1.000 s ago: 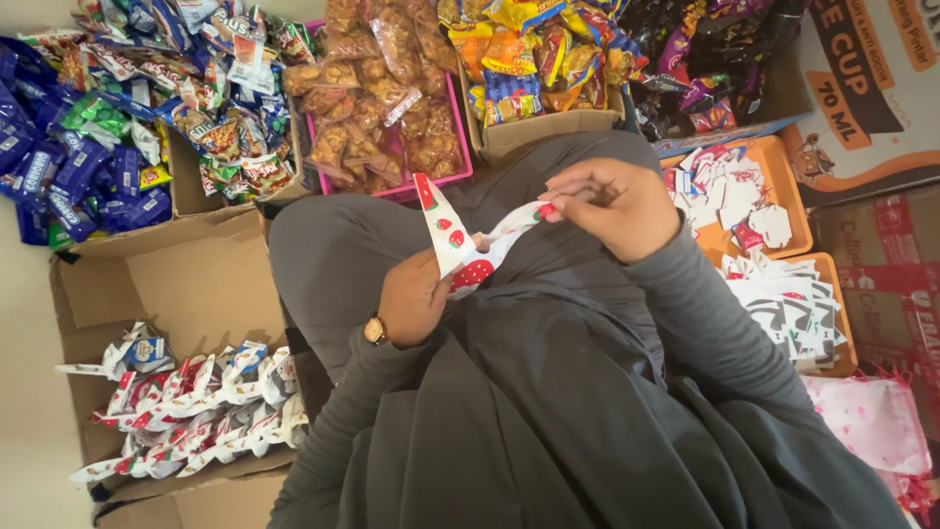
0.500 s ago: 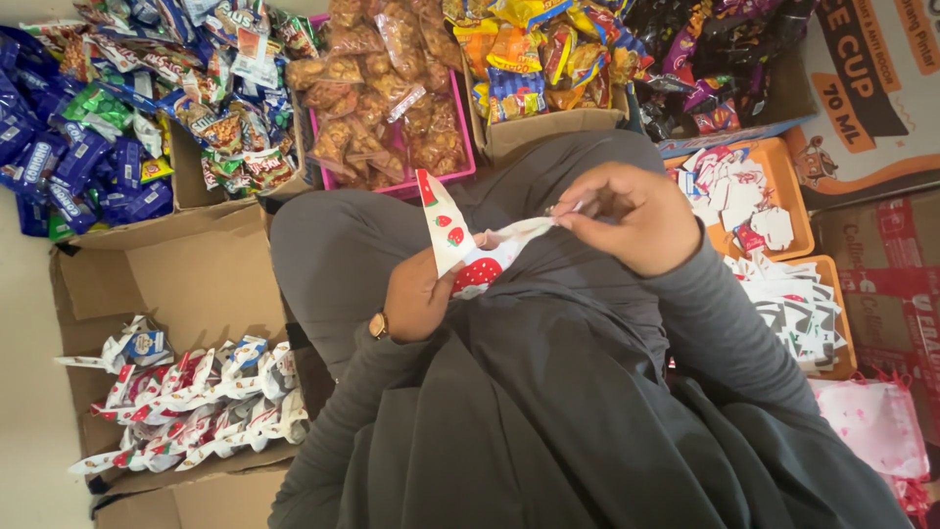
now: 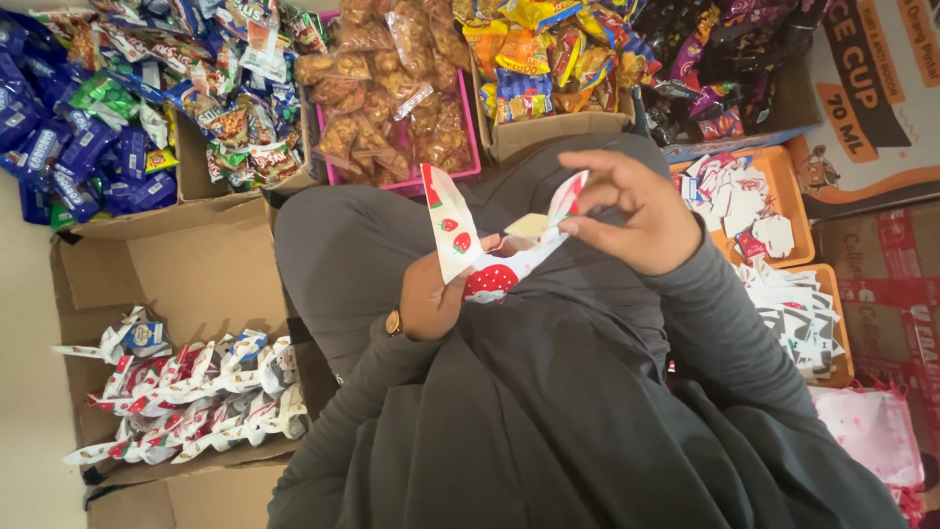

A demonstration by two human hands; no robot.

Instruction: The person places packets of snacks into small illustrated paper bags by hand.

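Observation:
Over my lap, both hands hold a small white paper packet (image 3: pixel 487 257) printed with red strawberries. My left hand (image 3: pixel 438 292), with a gold watch on its wrist, grips the packet's lower part, and one white flap sticks up above the thumb. The fingers of my right hand (image 3: pixel 632 211) pinch the packet's other flap at its upper right. A small pale piece (image 3: pixel 527 225) shows at the packet's open top, between the two flaps. Dark grey clothing covers my lap and arms.
A cardboard box (image 3: pixel 191 274) at left holds several finished strawberry packets (image 3: pixel 186 397). Boxes of snack packs stand ahead: blue ones (image 3: pixel 69 147), a pink tray of brown snacks (image 3: pixel 392 98), yellow packs (image 3: pixel 548 59). Orange trays (image 3: pixel 798 230) of flat printed packets sit at right.
My right hand has lifted slightly and pulled the flap up and right, spreading the packet's top wider. The pale piece now shows between the flaps.

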